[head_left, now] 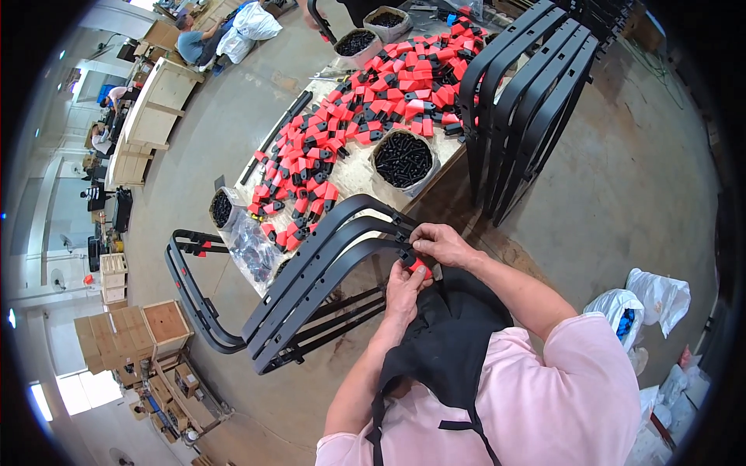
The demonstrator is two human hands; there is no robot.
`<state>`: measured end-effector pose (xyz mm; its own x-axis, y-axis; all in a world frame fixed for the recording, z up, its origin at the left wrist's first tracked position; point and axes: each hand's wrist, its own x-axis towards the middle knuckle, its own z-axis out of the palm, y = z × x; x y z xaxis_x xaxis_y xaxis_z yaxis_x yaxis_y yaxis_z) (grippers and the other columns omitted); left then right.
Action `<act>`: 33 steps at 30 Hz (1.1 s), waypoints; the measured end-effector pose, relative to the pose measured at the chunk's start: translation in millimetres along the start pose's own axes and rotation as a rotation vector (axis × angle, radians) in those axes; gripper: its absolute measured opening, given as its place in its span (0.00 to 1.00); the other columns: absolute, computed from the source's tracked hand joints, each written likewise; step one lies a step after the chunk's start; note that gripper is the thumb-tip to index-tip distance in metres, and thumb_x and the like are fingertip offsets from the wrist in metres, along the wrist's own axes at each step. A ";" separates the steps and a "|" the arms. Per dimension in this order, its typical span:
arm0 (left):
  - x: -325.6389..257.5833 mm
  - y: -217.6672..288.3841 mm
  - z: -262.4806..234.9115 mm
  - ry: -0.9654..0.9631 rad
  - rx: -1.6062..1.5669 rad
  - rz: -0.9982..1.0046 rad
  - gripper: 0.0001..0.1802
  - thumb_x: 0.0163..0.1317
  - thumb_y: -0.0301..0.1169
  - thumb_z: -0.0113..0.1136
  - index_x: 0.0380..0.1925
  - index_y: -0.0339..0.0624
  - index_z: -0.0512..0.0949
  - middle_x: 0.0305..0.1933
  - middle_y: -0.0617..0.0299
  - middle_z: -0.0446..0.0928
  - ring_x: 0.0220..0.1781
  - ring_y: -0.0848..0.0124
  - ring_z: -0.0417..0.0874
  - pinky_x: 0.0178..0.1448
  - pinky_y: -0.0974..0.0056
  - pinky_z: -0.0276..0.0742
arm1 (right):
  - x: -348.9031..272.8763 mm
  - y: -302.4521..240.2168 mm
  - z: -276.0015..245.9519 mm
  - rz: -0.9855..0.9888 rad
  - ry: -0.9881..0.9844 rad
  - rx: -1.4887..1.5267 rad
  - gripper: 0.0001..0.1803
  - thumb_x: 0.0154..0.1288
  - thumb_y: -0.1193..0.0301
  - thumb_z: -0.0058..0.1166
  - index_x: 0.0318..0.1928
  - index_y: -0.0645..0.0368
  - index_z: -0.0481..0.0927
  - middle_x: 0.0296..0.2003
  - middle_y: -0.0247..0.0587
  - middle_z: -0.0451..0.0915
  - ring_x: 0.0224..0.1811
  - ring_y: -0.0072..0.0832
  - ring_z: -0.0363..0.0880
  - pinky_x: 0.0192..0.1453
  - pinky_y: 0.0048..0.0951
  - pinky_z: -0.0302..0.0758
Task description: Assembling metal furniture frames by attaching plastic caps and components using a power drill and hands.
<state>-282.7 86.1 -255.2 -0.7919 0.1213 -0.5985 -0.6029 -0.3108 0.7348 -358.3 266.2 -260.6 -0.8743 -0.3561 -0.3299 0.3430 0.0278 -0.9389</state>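
Note:
A red and black plastic piece point(420, 266) is pinched in my left hand point(403, 290), at the near end of a curved black metal frame point(342, 268). Just above it, my right hand point(441, 244) has its thumb and fingers closed together by the same frame end; whatever lies between those fingertips is too small to make out. Several such frames hang side by side off the table's near edge. Beyond my hands, a bag of small black parts point(403, 159) stands on the table point(359, 172), beside a wide heap of red and black pieces point(373, 105).
More black frames point(528, 93) lean at the table's right end, and another frame point(186, 291) stands at the left. White sacks point(622, 303) lie on the floor at right. Cardboard boxes point(116, 338) are stacked at left. A seated person point(194, 43) is far back.

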 end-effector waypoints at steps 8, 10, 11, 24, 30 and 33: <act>4.1 3.5 1.1 0.006 -0.032 -0.008 0.20 0.79 0.25 0.63 0.66 0.40 0.70 0.54 0.58 0.82 0.50 0.69 0.88 0.53 0.63 0.90 | 3.6 0.1 -0.7 0.044 -0.052 0.109 0.08 0.80 0.73 0.60 0.52 0.63 0.85 0.39 0.32 0.85 0.41 0.20 0.82 0.49 0.26 0.81; 3.8 3.5 1.6 -0.001 -0.023 -0.008 0.20 0.79 0.25 0.63 0.66 0.40 0.70 0.53 0.58 0.82 0.50 0.69 0.88 0.53 0.63 0.90 | 8.8 6.4 -0.7 0.049 -0.066 0.174 0.08 0.80 0.73 0.60 0.52 0.63 0.85 0.40 0.31 0.85 0.42 0.19 0.82 0.50 0.26 0.81; 3.7 4.1 2.5 -0.008 -0.013 -0.009 0.20 0.79 0.25 0.64 0.65 0.40 0.70 0.53 0.57 0.82 0.50 0.69 0.89 0.52 0.63 0.90 | 10.4 10.2 -2.3 0.054 -0.079 0.240 0.07 0.80 0.73 0.60 0.52 0.62 0.85 0.41 0.31 0.84 0.43 0.19 0.82 0.51 0.26 0.81; 1.4 0.1 -1.7 -0.009 0.039 -0.003 0.19 0.78 0.26 0.65 0.64 0.39 0.72 0.49 0.58 0.84 0.47 0.70 0.89 0.52 0.65 0.89 | 13.2 16.3 -11.7 0.043 -0.169 0.260 0.08 0.79 0.73 0.62 0.54 0.61 0.85 0.44 0.30 0.85 0.48 0.19 0.82 0.56 0.26 0.80; 3.1 2.4 0.0 0.015 0.039 0.013 0.19 0.78 0.26 0.64 0.64 0.39 0.72 0.50 0.58 0.84 0.46 0.71 0.88 0.51 0.66 0.88 | 12.2 13.0 -9.8 0.011 -0.176 0.151 0.09 0.77 0.74 0.63 0.53 0.63 0.87 0.45 0.31 0.86 0.48 0.19 0.81 0.57 0.26 0.80; 5.1 1.6 -0.1 0.005 0.029 0.009 0.18 0.79 0.26 0.64 0.64 0.39 0.72 0.50 0.59 0.84 0.46 0.72 0.88 0.51 0.66 0.87 | 11.5 11.1 -2.7 0.085 -0.137 0.123 0.10 0.76 0.74 0.65 0.53 0.64 0.87 0.47 0.33 0.87 0.49 0.20 0.82 0.57 0.27 0.80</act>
<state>-287.7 86.0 -257.1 -0.7966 0.1142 -0.5936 -0.5987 -0.2845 0.7488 -365.4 265.0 -275.0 -0.7881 -0.4817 -0.3832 0.4603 -0.0477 -0.8865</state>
